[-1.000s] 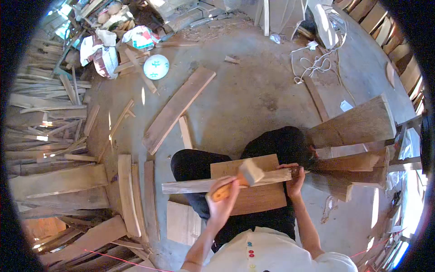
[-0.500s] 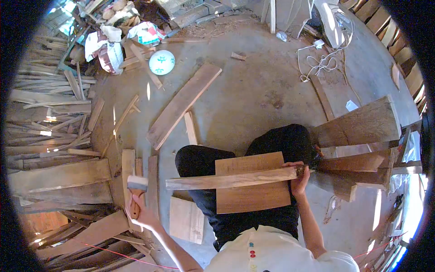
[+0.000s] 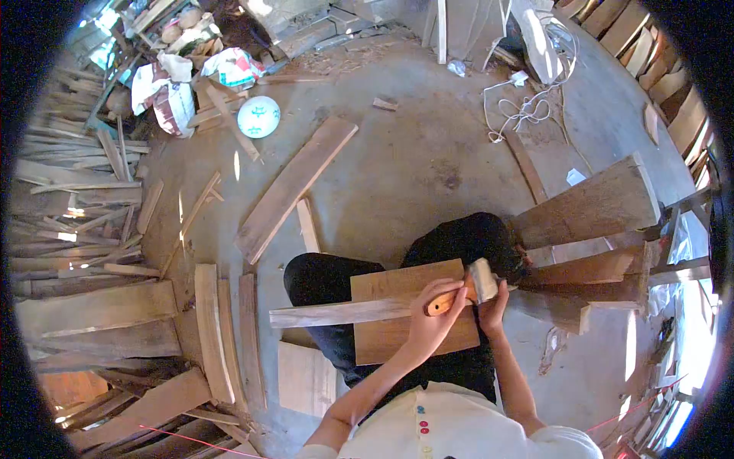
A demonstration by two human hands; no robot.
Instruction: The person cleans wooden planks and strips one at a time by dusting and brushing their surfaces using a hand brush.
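Note:
My left hand (image 3: 434,315) is closed around the wooden handle of a wide flat paintbrush (image 3: 482,281), its pale bristles over the right end of a long narrow wooden strip (image 3: 344,313). Around that right end my right hand (image 3: 493,307) is wrapped, close beside the brush; whether the bristles touch the wood I cannot tell. The strip lies across a square brown board (image 3: 413,344) resting on my lap. Part of the strip is hidden behind my left hand and the brush.
Loose planks (image 3: 298,191) lie on the concrete floor ahead, with a white patterned bowl (image 3: 258,117) beyond. Stacked boards (image 3: 589,203) stand at my right, and wood piles (image 3: 99,306) fill the left. A tangled white cord (image 3: 527,115) lies at far right.
My left hand has brought the paintbrush from the far left across to the strip's right end. My right hand stays on the strip. The whole view has shifted slightly.

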